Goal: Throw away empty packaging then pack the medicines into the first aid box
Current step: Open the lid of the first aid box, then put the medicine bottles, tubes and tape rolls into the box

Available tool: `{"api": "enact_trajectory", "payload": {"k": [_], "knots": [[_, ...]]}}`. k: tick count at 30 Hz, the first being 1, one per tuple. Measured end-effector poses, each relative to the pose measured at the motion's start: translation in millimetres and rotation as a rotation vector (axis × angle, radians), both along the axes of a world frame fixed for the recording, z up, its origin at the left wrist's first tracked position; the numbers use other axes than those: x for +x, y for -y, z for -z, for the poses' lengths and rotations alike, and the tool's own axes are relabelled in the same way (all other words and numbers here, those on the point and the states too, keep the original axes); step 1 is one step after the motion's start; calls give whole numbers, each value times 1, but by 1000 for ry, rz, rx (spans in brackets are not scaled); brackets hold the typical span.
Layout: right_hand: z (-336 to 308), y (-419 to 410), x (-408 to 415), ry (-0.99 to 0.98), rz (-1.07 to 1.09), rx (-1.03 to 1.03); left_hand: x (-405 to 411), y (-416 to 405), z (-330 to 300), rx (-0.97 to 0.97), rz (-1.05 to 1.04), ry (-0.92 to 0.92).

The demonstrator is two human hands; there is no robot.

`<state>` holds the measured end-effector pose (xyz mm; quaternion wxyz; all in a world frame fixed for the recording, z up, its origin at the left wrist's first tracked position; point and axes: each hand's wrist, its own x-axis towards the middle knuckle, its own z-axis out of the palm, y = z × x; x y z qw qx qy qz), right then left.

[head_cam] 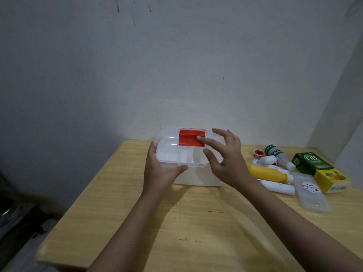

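Note:
A translucent white first aid box [176, 154] with a red handle [188, 139] stands closed at the far middle of the wooden table [176, 222]. My left hand [160, 171] grips its front left corner, thumb on the front latch. My right hand [224, 158] hovers over the lid's right side with fingers spread, index tip touching the red handle. To the right lie the medicines: a yellow bottle [268, 173], a white tube [279, 186], a green-capped bottle [277, 154], a bandage roll [268, 160], a tape roll [256, 153], a green carton [310, 162] and a yellow carton [332, 180].
A clear flat plastic case [310, 195] lies at the right, in front of the cartons. White walls close in behind and on the right. The table's left edge drops off to a dark floor area [15, 213].

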<state>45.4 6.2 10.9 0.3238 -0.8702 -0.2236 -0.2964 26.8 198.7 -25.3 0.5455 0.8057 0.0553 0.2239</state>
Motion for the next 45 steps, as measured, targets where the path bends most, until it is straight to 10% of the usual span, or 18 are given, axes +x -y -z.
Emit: {"api": "enact_trajectory", "payload": {"k": [19,35,45], "knots": [[-73,6,128,-25,137,501,32,2,11,-98,22,-9],[-61,85,85,-100,189,224,34,0,9,-109,-3,14],[8,211,-1,-277,584,-50,30,7,7,-100,8,42]]}}
